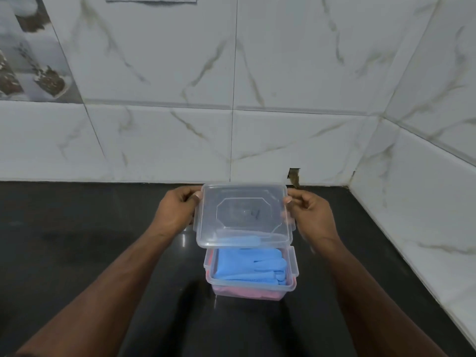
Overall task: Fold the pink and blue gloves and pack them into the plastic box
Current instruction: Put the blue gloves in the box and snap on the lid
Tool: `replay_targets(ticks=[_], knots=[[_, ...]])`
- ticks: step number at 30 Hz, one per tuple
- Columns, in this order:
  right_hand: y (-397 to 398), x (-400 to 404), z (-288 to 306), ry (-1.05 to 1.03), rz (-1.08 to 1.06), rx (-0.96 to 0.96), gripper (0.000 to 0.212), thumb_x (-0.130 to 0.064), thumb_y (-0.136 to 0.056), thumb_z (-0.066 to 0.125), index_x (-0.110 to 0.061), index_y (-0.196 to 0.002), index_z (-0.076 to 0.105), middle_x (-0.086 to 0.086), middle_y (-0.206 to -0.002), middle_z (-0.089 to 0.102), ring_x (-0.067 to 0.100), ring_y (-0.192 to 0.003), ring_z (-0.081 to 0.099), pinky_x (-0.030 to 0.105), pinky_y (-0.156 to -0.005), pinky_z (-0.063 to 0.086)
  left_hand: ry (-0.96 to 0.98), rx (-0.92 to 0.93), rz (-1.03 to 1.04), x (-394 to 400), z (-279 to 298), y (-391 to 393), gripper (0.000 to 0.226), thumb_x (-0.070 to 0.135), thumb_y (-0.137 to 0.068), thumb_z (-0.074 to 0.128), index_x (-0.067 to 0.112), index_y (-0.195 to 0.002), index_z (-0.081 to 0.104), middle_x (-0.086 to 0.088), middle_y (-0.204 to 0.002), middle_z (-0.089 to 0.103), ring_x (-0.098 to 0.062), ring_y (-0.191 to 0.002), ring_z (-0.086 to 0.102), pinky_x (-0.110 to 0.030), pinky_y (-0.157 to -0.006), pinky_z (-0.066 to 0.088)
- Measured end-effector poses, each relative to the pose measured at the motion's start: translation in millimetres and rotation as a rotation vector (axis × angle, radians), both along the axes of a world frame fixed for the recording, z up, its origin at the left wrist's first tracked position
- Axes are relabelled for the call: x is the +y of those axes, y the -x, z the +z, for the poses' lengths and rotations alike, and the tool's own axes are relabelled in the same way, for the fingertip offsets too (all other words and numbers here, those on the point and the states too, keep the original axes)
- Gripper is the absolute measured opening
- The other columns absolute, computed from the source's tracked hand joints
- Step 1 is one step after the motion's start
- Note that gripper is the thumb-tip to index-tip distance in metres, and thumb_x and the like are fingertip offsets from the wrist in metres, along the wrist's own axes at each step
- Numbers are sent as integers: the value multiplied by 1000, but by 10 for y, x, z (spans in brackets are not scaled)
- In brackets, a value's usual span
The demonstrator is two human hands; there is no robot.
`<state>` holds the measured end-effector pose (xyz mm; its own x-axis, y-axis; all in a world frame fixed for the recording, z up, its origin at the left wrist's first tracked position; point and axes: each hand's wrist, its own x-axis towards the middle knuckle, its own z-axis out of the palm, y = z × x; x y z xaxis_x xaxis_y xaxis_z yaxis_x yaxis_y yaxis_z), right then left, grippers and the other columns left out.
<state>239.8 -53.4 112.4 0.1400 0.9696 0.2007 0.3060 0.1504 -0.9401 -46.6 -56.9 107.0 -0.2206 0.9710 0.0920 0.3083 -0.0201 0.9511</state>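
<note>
A clear plastic box (pixel 292 266) stands on the black counter (pixel 77 240). Inside it the folded blue gloves (pixel 249 266) lie on top, and the pink gloves (pixel 247 293) show through the box's front wall underneath them. A clear plastic lid (pixel 243 215) hovers above the far half of the box, tilted a little. My left hand (pixel 175 212) grips the lid's left edge and my right hand (pixel 309 212) grips its right edge. The lid covers the back part of the box.
White marble-look wall tiles (pixel 231 99) rise behind the counter and along its right side (pixel 425 202). A small chipped gap (pixel 294 176) shows at the wall's base behind the lid. A patterned tile (pixel 31 60) is at the upper left.
</note>
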Motion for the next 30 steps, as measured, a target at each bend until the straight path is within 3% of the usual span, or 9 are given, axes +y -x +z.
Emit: replay_targets(ticks=[3,8,11,15,19,22,27,30], knots=[[36,-71,-174,151,-44,-112,13,-26,-91,65,-26,-101,73,-11,-86,74,7,-81,71,35,-76,60,164,67,-28,-56,-169,3,24,21,-100,54,22,-93,77,-2,-70,70,-8,-51,60,-32,-57,57],[67,-152,-521,272,-56,-343,14,-29,-94,59,-24,-100,71,-11,-86,70,3,-79,66,26,-70,56,310,186,-91,-169,-427,-31,24,24,-98,56,17,-86,75,-5,-64,67,-19,-55,61,-37,-61,59],[92,-173,-647,269,-77,-423,18,-31,-94,56,-21,-96,71,-8,-86,70,8,-80,65,36,-78,58,332,231,-97,-187,-510,-59,23,26,-98,56,18,-88,75,-4,-66,70,-21,-57,65,-40,-64,62],[116,-195,-688,175,-130,-532,22,-27,-94,52,-14,-93,70,-1,-86,68,12,-79,63,34,-74,56,329,295,-80,-192,-579,-98,25,25,-97,55,19,-81,74,-1,-68,71,-20,-62,68,-36,-66,61],[81,-232,-754,127,-150,-567,19,-19,-90,52,-12,-82,67,1,-83,61,15,-78,58,30,-68,48,294,430,-88,-183,-602,-174,28,29,-96,54,24,-74,70,9,-67,68,-12,-66,63,-24,-58,46],[53,-252,-752,122,-166,-552,17,-16,-91,52,-10,-90,68,3,-91,60,17,-87,57,29,-74,44,281,473,-102,-168,-606,-232,27,31,-98,51,23,-84,73,7,-76,71,-14,-74,67,-25,-61,46],[32,-251,-793,104,-158,-551,20,-15,-92,49,-12,-93,68,2,-93,59,15,-89,56,31,-78,48,239,514,-77,-173,-647,-305,32,27,-98,48,17,-76,69,3,-70,69,-13,-66,63,-22,-54,44],[37,-251,-809,106,-150,-566,26,-15,-93,49,-13,-111,67,5,-104,62,19,-100,57,33,-88,49,195,537,-49,-195,-706,-336,32,23,-97,47,11,-74,66,-1,-65,66,-21,-64,62,-29,-57,45]])
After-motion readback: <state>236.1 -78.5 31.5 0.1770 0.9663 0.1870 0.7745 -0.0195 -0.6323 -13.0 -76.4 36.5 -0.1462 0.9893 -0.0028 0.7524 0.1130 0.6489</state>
